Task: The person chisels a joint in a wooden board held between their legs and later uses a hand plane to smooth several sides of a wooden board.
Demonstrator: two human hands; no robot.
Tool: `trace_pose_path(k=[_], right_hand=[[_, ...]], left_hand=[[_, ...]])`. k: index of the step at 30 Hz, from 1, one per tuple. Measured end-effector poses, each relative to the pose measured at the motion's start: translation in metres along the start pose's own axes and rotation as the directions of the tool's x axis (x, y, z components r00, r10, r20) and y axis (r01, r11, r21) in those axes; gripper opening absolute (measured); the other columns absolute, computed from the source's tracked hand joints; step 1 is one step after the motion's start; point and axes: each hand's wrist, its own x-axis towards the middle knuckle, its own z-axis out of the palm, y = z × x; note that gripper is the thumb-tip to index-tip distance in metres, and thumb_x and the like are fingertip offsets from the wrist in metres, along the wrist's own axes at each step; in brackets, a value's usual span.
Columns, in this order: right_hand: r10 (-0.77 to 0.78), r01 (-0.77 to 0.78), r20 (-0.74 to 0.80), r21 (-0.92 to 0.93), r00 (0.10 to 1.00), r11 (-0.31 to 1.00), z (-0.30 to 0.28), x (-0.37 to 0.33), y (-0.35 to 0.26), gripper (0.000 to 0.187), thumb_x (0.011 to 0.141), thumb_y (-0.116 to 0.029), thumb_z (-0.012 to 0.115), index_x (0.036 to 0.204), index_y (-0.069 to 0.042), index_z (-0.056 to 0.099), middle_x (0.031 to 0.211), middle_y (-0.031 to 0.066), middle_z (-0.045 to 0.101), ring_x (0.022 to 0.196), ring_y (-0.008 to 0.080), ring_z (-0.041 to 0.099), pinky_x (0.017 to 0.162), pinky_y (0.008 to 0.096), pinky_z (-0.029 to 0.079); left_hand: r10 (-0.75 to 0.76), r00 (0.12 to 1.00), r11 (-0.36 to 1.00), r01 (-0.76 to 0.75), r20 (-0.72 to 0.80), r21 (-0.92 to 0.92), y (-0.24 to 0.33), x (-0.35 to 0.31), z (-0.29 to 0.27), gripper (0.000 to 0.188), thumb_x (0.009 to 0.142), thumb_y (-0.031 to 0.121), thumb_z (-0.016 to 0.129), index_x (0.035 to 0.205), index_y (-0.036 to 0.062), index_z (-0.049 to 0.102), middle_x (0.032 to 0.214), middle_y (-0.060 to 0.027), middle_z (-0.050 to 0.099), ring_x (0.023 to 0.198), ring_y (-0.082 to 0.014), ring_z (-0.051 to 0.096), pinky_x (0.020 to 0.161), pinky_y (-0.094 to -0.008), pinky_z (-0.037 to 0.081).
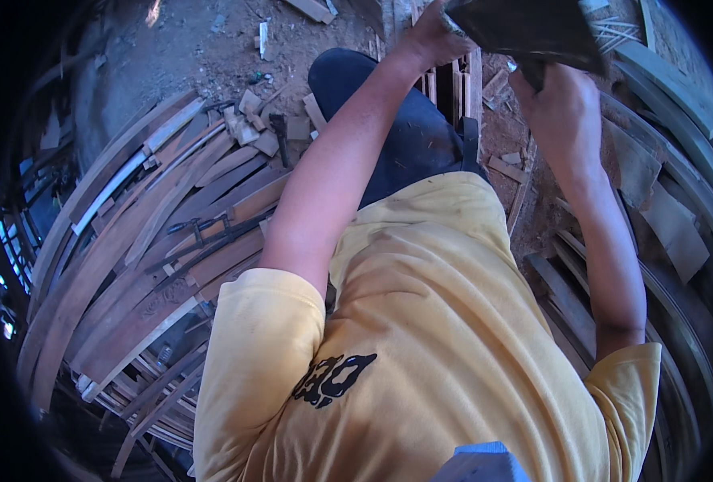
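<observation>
My right hand [565,108] is closed round a short dark grip under a dark, flat, broad-faced tool [533,32]. The tool spans the top of the view, and its upper part is cut off, so its exact kind does not show. My left hand [438,42] is at the tool's left edge; its fingers are largely hidden, and I cannot tell whether they grip it. Below the tool, between my hands, narrow upright wooden strips [453,88] stand close together by my dark-clothed leg [413,132].
Long wooden boards [124,193] are stacked at the left, with black clamps [200,233] and small wood offcuts [252,120] on them. More long planks [670,88] lie at the right beside flat sheet pieces [676,229]. Wood scraps lie on the dirt floor [188,48].
</observation>
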Motion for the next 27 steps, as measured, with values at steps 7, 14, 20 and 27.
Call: trace_pose_path(k=[7, 14, 20, 27], right_hand=[[0.084, -0.076, -0.066, 0.112, 0.994, 0.991, -0.018, 0.015, -0.018, 0.032, 0.087, -0.019, 0.077, 0.112, -0.002, 0.066, 0.089, 0.0238, 0.07, 0.085, 0.0436, 0.068, 0.074, 0.0479, 0.054], [0.287, -0.241, -0.149, 0.267, 0.946, 0.933, -0.047, -0.015, -0.016, 0.029, 0.087, -0.019, 0.074, 0.108, -0.001, 0.067, 0.092, 0.0229, 0.07, 0.086, 0.0445, 0.068, 0.078, 0.0442, 0.054], [0.382, -0.344, -0.165, 0.219, 0.909, 0.913, -0.043, -0.031, -0.009, 0.028, 0.093, -0.022, 0.075, 0.112, -0.002, 0.069, 0.089, 0.0072, 0.072, 0.07, 0.0129, 0.065, 0.069, 0.0313, 0.053], [0.418, -0.372, -0.058, 0.358, 0.907, 0.857, -0.037, -0.035, 0.012, 0.024, 0.095, -0.02, 0.073, 0.111, -0.002, 0.066, 0.078, 0.0002, 0.063, 0.058, 0.0049, 0.053, 0.054, 0.0237, 0.044]], left_hand=[[0.07, 0.935, 0.991, -0.026, -0.347, 0.131, 0.011, 0.041, 0.015, 0.027, 0.09, 0.015, 0.07, 0.116, 0.0054, 0.073, 0.109, -0.0105, 0.077, 0.102, -0.0238, 0.071, 0.089, -0.0382, 0.056], [-0.278, 0.776, 0.96, 0.251, -0.566, -0.126, 0.024, 0.024, 0.063, 0.013, 0.09, 0.016, 0.071, 0.093, 0.0029, 0.071, 0.087, -0.0126, 0.074, 0.084, -0.0313, 0.072, 0.074, -0.0431, 0.055], [-0.361, 0.558, 0.919, 0.349, -0.747, -0.183, 0.028, 0.043, 0.034, 0.022, 0.089, 0.022, 0.073, 0.096, 0.0005, 0.071, 0.091, -0.0141, 0.075, 0.087, -0.0312, 0.072, 0.079, -0.0446, 0.054], [-0.426, 0.786, 0.905, 0.373, -0.448, -0.206, 0.055, -0.006, 0.002, 0.028, 0.091, 0.024, 0.072, 0.109, 0.0034, 0.071, 0.102, -0.012, 0.075, 0.096, -0.0263, 0.071, 0.084, -0.0411, 0.053]])
